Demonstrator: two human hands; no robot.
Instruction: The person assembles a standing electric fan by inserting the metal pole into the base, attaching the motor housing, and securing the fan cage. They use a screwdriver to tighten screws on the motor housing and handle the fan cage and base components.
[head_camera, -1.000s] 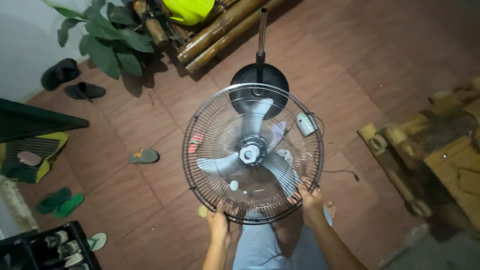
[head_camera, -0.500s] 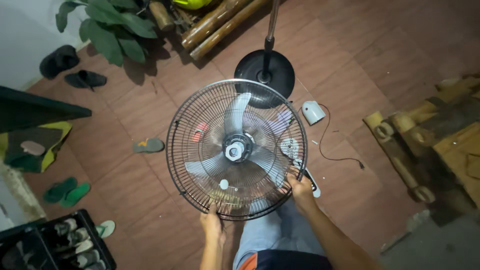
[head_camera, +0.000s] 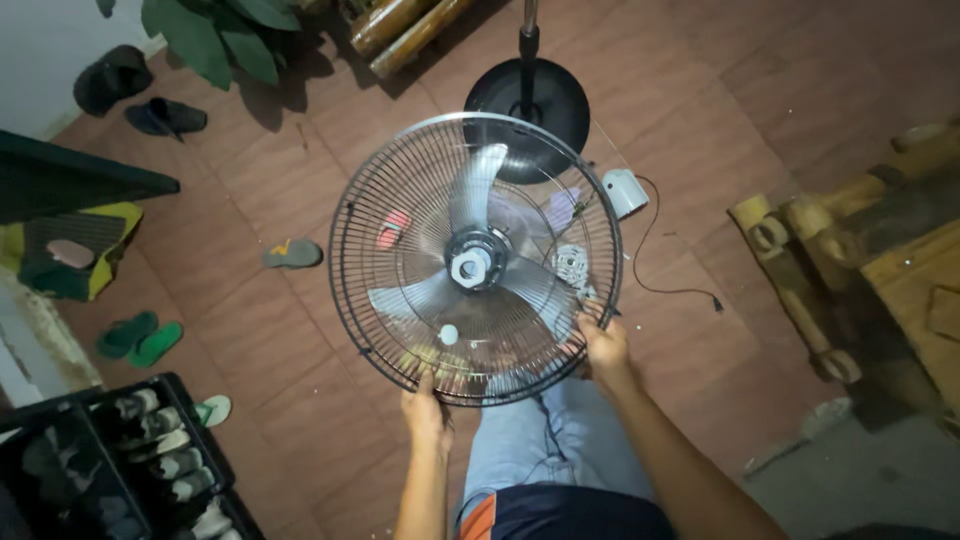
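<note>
**Fan head held over tiled floor**

Reddish floor tiles (head_camera: 280, 330) below, with sandals (head_camera: 128, 340), shoe crate (head_camera: 120, 470), round stand base (head_camera: 527, 105) and bamboo bench (head_camera: 880, 270) around. Fan cage (head_camera: 476, 258) with grey blades (head_camera: 478, 270) held flat above the knees. Left hand (head_camera: 424, 412) clamped on the near rim, right hand (head_camera: 604, 345) gripping the right rim.

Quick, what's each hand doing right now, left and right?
Left hand: closed on the bottom rim of the fan guard.
Right hand: closed on the guard's lower right rim.
</note>
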